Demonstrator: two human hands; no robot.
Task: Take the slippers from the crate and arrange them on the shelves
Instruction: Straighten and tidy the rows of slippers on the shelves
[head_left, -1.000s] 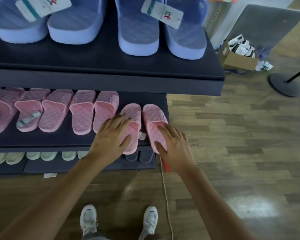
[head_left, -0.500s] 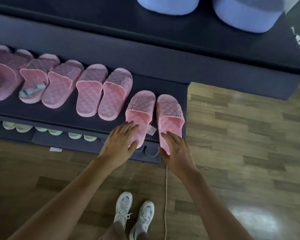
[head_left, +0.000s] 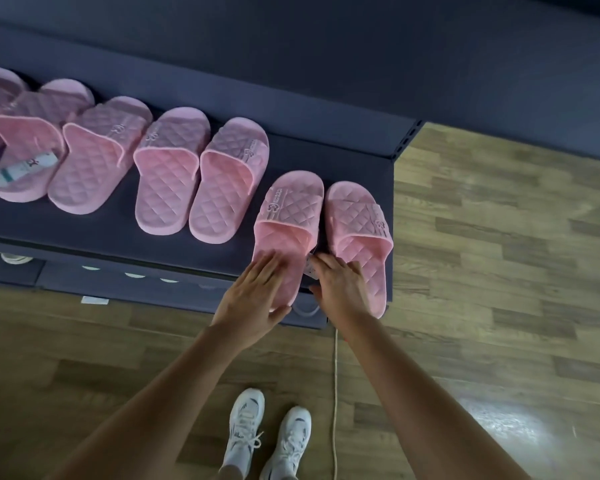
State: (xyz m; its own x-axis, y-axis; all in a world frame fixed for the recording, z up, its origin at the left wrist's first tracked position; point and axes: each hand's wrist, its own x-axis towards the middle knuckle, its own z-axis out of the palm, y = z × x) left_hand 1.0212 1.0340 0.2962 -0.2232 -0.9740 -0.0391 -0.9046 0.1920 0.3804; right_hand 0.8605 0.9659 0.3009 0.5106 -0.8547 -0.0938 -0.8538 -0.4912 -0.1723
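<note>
Two pink slippers sit side by side at the right end of the middle shelf (head_left: 361,161), heels overhanging its front edge twd the person. Left slipper (head_left: 286,230) lies under the left hand (head_left: 253,299); right slipper (head_left: 359,244) under the right hand (head_left: 340,289). Each grip is flat and open, palm pressing on the heel, not wrapped round anything. Long axes run front-to-back, roughly parallel w/ the arms, so a straight push away from the body looks like what seats them; each hand is nearer its own slipper. A small tag (head_left: 310,268) shows btwn the pair. Vs half a sec ago: pair sits about the same place on the shelf, both hands have slid further up onto the heels, right fingers now reach toward the tag.
</note>
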